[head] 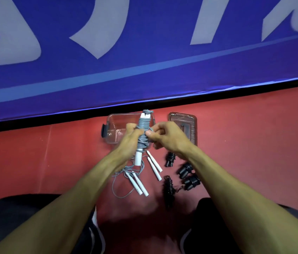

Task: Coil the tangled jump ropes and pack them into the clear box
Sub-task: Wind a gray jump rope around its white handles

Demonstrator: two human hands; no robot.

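Observation:
My left hand (130, 139) grips a white-handled jump rope bundle (143, 129) with grey cord wound round its handles, held upright above the clear box (116, 125). My right hand (164, 134) pinches the grey cord at the bundle's right side. Below the hands, loose grey cord (124, 173) lies tangled on the red floor with one pair of white handles (138, 185) and another pair (154, 165). The clear box stands open against the wall, and nothing shows in the part of it that I can see.
The box's clear lid (183, 125) lies flat to the right of the box. Several coiled black jump ropes (186, 173) lie on the floor at the right. A blue banner wall (144, 52) rises just behind. My knees (25, 217) frame the bottom corners.

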